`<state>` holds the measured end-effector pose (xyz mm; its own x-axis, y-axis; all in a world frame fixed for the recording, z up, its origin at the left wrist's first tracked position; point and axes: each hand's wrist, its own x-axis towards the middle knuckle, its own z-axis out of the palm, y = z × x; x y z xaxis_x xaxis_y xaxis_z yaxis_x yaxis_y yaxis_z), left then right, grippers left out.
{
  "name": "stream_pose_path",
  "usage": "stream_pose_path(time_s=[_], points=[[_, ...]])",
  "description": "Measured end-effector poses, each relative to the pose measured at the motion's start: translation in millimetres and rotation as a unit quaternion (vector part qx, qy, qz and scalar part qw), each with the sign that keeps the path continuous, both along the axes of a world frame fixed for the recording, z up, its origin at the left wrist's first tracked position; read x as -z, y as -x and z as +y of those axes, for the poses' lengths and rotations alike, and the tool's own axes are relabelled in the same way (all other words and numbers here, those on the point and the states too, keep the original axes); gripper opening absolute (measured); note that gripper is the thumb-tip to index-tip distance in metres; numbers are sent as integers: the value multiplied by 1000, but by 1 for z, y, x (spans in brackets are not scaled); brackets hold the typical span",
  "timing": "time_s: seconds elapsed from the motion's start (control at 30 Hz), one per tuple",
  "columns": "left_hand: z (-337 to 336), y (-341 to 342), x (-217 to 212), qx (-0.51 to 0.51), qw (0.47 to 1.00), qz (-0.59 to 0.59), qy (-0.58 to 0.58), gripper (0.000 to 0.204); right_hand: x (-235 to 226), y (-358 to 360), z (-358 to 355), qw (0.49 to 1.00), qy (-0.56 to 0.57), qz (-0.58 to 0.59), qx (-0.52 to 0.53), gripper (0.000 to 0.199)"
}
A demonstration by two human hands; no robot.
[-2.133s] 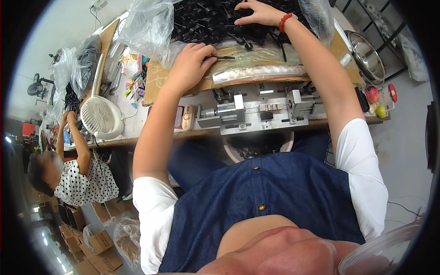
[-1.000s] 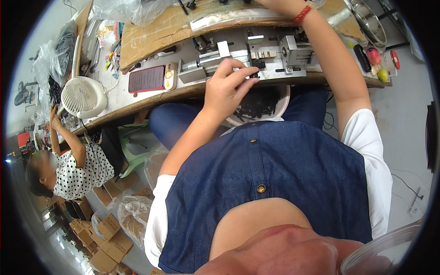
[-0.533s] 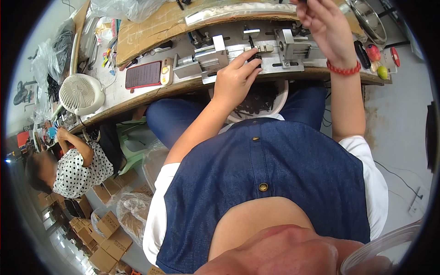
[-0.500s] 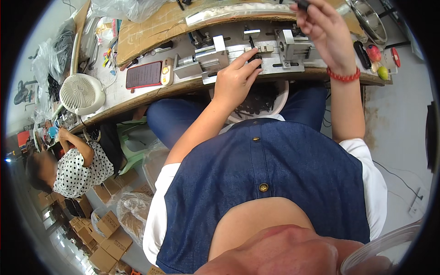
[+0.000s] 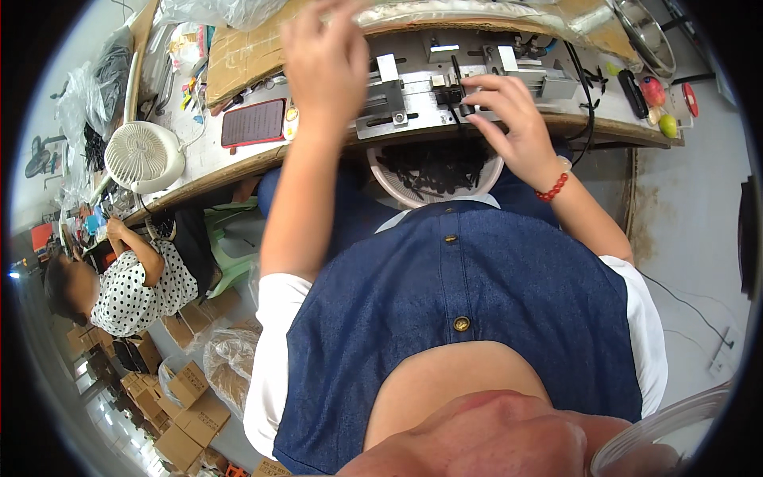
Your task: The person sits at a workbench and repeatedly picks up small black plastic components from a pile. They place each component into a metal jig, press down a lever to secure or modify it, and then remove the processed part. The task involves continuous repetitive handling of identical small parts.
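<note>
Far left: white desk fan (image 5: 145, 155) on the bench (image 5: 238, 163), seated co-worker in a dotted top (image 5: 131, 290) below. Next, dark red flat case (image 5: 253, 122). Centre left: left hand (image 5: 326, 60) raised and blurred above the metal fixture (image 5: 413, 99), fingers loosely spread, holding nothing visible. Below centre: white bowl (image 5: 381, 176) of small black parts at the lap. Right: right hand (image 5: 509, 127) with red bead bracelet, fingertips pressed on a thin black strip (image 5: 456, 83) lying in the fixture; closure of grip cannot be told.
</note>
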<state>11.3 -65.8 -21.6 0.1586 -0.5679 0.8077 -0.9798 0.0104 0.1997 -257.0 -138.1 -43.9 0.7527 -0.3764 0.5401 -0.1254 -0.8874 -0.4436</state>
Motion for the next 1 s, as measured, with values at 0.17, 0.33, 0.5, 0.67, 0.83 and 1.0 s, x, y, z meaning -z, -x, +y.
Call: stream_pose_path(time_s=[0.17, 0.33, 0.5, 0.67, 0.83, 1.0], points=[[-33, -64, -30, 8, 984, 12, -179, 23, 22, -18, 5, 994, 97, 53, 9, 20], [-31, -35, -56, 34, 956, 92, -275, 20, 30, -19, -1, 989, 134, 59, 19, 22], [-16, -20, -34, 83, 963, 218, -137, 19, 21, -18, -4, 990, 129, 60, -1, 24], [18, 26, -7, 138, 958, 251, -18, 24, -19, -36, -44, 987, 156, -49, 9, 26], [38, 88, 43, 202, 943, 248, -87, 27, -48, -98, -107, 975, 201, -57, 73, 17], [29, 94, 75, 180, 945, 233, -140, 27, -46, -116, -124, 994, 89, 22, 62, 17]])
